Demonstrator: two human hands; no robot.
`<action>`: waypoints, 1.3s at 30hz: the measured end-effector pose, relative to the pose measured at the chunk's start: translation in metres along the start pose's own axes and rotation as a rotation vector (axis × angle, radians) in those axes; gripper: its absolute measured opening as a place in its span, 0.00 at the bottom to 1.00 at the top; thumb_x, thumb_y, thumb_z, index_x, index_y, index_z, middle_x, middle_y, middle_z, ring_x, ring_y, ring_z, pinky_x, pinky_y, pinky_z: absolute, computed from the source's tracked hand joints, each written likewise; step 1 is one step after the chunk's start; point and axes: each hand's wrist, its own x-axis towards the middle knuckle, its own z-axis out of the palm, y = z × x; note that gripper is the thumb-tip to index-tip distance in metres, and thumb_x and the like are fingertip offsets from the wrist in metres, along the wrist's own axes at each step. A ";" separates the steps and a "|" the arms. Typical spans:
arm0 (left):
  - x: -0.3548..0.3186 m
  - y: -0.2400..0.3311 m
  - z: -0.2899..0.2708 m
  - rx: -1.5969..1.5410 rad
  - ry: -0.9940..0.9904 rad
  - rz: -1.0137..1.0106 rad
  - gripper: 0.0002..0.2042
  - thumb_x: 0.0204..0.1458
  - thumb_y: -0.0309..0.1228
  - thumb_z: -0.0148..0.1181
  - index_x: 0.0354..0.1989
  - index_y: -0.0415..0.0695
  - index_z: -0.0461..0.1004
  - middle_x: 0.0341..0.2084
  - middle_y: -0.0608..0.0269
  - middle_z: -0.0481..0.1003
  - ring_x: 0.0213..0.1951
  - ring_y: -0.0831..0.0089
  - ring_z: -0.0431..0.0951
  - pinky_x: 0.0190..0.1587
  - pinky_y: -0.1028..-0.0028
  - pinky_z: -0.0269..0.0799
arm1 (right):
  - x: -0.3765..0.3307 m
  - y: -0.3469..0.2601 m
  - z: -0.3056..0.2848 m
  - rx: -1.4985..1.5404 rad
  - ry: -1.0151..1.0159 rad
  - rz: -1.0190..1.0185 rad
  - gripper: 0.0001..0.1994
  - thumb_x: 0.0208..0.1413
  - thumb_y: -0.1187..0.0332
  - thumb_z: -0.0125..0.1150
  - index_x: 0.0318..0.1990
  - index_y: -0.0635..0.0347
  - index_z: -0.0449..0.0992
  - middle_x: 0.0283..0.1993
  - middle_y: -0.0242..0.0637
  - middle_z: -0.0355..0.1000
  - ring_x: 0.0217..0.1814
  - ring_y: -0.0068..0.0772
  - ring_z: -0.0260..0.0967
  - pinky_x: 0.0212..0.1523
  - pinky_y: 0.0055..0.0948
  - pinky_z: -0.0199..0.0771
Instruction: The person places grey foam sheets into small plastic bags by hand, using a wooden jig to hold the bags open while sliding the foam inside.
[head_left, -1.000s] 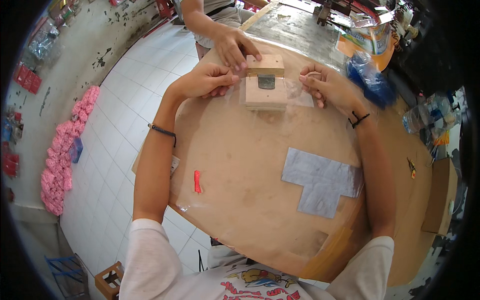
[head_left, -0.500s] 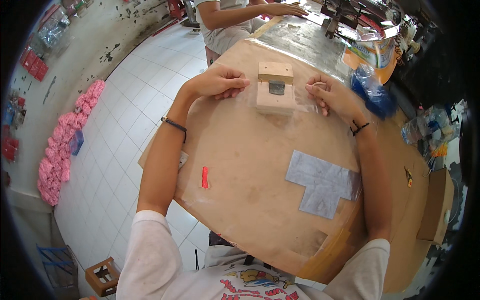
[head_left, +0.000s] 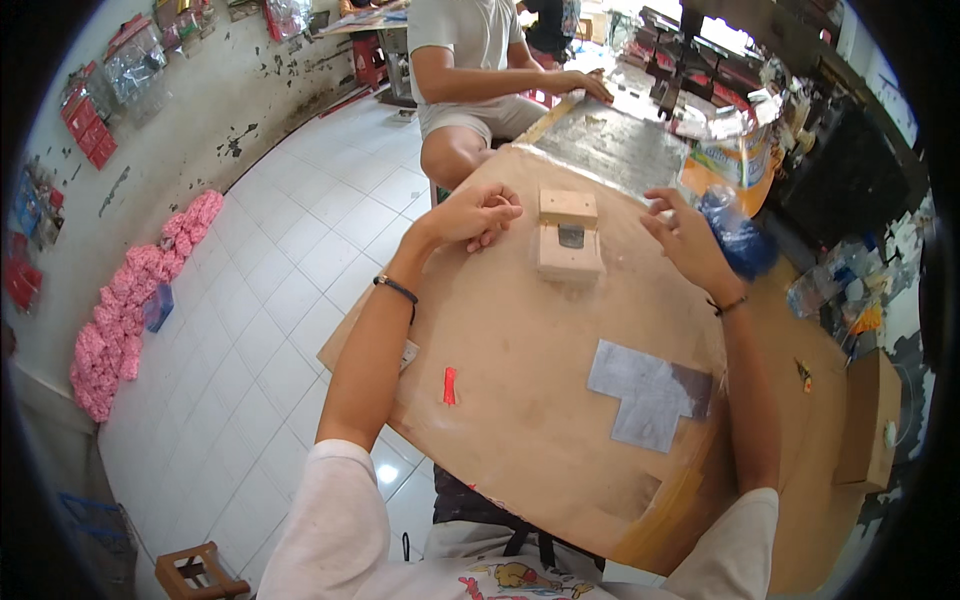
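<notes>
hands (head_left: 478,215) (head_left: 690,240) empty beside wooden block (head_left: 568,237)

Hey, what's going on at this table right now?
A person sits at a brown table with a small wooden block jig between their hands. The left hand rests loosely curled beside it; the right hand hovers open, touching nothing. A grey cut sheet and a red scrap lie nearer. Another person sits across.

The seated person (head_left: 470,60) is cut off above the shoulders; the far shelves' clutter (head_left: 740,70) blurs.
</notes>
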 end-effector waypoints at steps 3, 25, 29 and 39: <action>0.001 -0.001 0.003 0.102 0.209 0.157 0.09 0.61 0.34 0.58 0.40 0.40 0.73 0.24 0.69 0.73 0.20 0.83 0.70 0.20 0.80 0.64 | -0.026 -0.027 -0.023 -0.223 -0.034 0.019 0.16 0.59 0.65 0.64 0.52 0.61 0.74 0.41 0.41 0.75 0.34 0.30 0.70 0.36 0.30 0.72; -0.072 0.043 0.212 0.765 -0.330 0.774 0.49 0.50 0.59 0.62 0.72 0.39 0.49 0.70 0.30 0.43 0.72 0.35 0.44 0.70 0.43 0.45 | -0.203 -0.017 -0.014 -0.351 0.026 -0.165 0.41 0.32 0.50 0.81 0.56 0.59 0.72 0.54 0.44 0.69 0.55 0.47 0.66 0.55 0.43 0.69; -0.067 0.043 0.216 0.722 -0.250 0.808 0.47 0.48 0.59 0.65 0.69 0.40 0.56 0.66 0.32 0.53 0.67 0.37 0.53 0.67 0.43 0.49 | -0.210 -0.002 -0.014 -0.306 0.050 -0.260 0.43 0.32 0.47 0.80 0.58 0.59 0.72 0.54 0.45 0.69 0.54 0.47 0.66 0.55 0.43 0.69; -0.058 0.046 0.200 0.777 -0.108 0.921 0.39 0.40 0.58 0.71 0.58 0.46 0.70 0.56 0.41 0.64 0.56 0.43 0.66 0.62 0.50 0.58 | -0.204 -0.016 -0.030 -0.243 -0.088 -0.225 0.34 0.42 0.65 0.70 0.60 0.57 0.68 0.62 0.47 0.64 0.62 0.54 0.62 0.62 0.48 0.58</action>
